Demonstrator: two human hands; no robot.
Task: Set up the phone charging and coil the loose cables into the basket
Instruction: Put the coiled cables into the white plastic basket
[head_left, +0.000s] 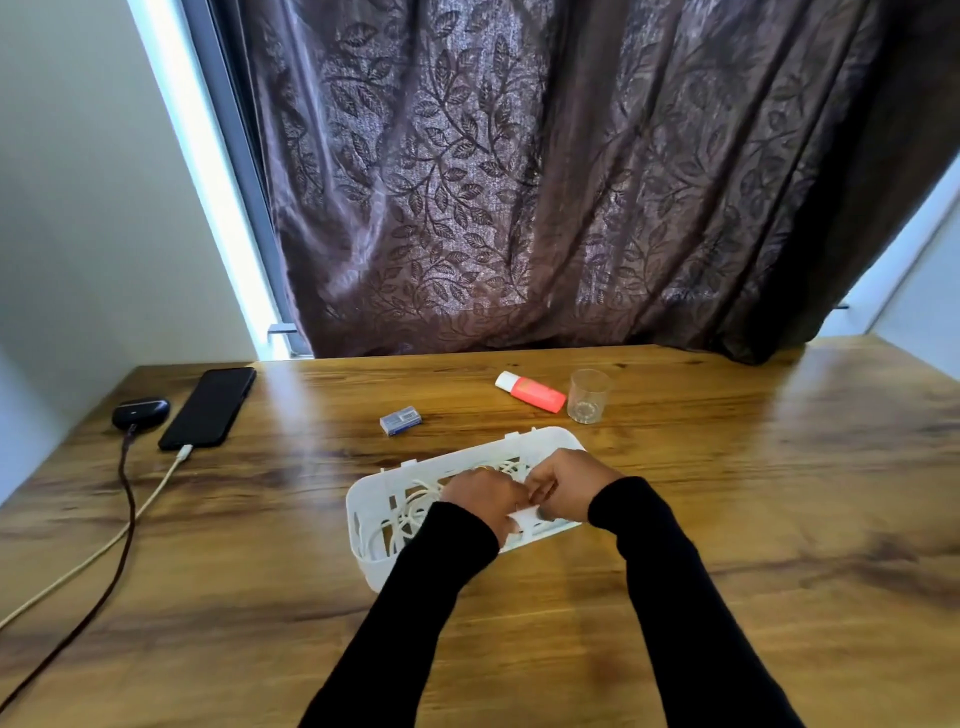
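The charging half looks settled: the black slab phone (208, 408) lies at the far left of the wooden table (727, 519) with a pale braided cable (104, 545) plugged into its near end, and a dark earbud case (140, 413) beside it has its own dark cord (122, 519).

The step in hand is the coiling. The white slotted plastic basket (374, 551) sits at the middle of the table, with loose white cable loops (410, 512) lying in its left part. Both hands meet over its right part — the left hand (480, 496) and right hand (569, 491) have fingers curled toward each other, apparently pinching cable, though what they grip is hidden.

Next, I judge, the held length needs winding into a tidy loop and laying down inside the walls — no strand trailing over the rim.
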